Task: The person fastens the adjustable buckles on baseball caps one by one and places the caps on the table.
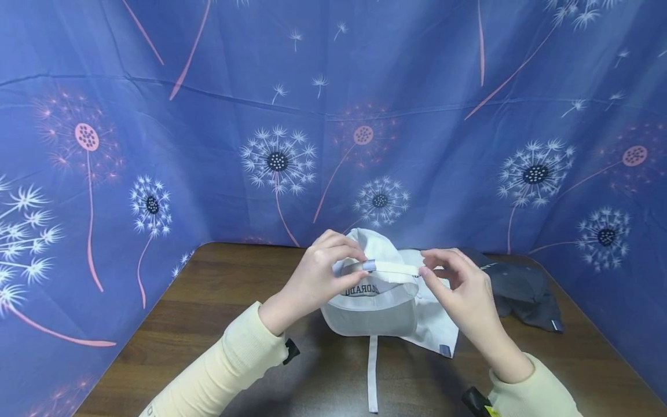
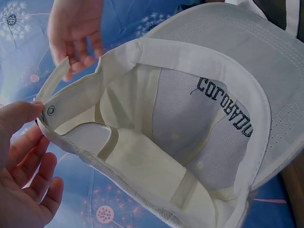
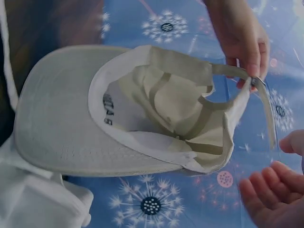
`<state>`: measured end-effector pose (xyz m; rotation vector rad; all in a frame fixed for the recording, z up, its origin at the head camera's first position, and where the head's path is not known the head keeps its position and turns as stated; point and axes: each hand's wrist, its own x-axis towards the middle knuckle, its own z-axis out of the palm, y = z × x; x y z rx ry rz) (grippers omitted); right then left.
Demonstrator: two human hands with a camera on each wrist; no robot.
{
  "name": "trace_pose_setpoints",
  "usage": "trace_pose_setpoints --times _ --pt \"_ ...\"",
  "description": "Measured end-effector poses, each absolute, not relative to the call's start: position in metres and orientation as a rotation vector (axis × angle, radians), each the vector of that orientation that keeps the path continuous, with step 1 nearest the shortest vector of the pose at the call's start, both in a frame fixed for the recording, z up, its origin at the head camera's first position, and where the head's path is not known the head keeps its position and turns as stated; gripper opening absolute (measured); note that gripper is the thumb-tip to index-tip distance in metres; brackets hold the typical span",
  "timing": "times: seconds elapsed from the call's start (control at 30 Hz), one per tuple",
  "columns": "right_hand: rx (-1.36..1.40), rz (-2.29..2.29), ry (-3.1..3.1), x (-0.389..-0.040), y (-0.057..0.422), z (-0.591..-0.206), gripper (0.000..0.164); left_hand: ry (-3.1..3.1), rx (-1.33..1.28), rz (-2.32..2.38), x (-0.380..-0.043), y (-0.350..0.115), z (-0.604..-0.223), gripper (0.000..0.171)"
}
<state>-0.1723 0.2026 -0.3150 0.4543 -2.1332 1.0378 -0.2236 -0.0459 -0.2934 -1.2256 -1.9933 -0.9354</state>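
Note:
A cream baseball cap (image 1: 370, 321) is held up over the table, brim toward me, its inside showing. Dark stitched lettering (image 2: 225, 105) reads in reverse inside the crown. At the back of the cap, my left hand (image 1: 318, 269) pinches the adjusting strap by its metal buckle (image 3: 255, 81) between thumb and forefinger. The strap's loose end (image 3: 268, 116) sticks out past the buckle. My right hand (image 1: 464, 289) is beside that loose end, fingers loosely bent. In the right wrist view, a small gap shows between its thumb and the strap tip.
A white cloth item (image 1: 435, 330) with a grey tag lies on the brown wooden table (image 1: 172, 324) behind the cap. A narrow white band (image 1: 372, 376) runs toward the front edge. Dark grey cloth (image 1: 526, 289) lies at the right. A blue dandelion-print curtain (image 1: 323, 145) hangs behind.

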Motion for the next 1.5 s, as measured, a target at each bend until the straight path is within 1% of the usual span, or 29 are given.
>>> trace_pose_setpoints --times 0.03,0.17,0.27,0.5,0.7,0.87,1.5 --pt "0.499 0.982 -2.071 -0.173 0.202 -0.316 0.027 -1.998 -1.223 -0.937 -0.224 -0.046 -0.293 0.015" --pt "0.663 0.753 -1.842 -0.178 0.194 -0.319 0.028 -2.009 -1.217 -0.945 -0.224 -0.045 -0.293 0.015" --pt "0.761 0.629 -1.712 -0.181 0.186 -0.319 0.036 -2.009 -1.215 -0.948 -0.223 -0.045 -0.293 0.016" --pt "0.962 0.445 -1.469 -0.184 0.162 -0.309 0.027 -1.980 -1.226 -0.941 -0.221 -0.043 -0.292 0.018" --pt "1.051 0.327 -1.361 -0.190 0.155 -0.308 0.019 -1.980 -1.231 -0.943 -0.217 -0.040 -0.289 0.017" --pt "1.069 0.260 -1.305 -0.196 0.151 -0.307 0.013 -1.947 -1.264 -0.938 -0.215 -0.037 -0.289 0.016" --pt "1.201 0.215 -1.142 -0.197 0.153 -0.299 0.012 -1.920 -1.332 -0.941 -0.203 -0.034 -0.289 0.015"
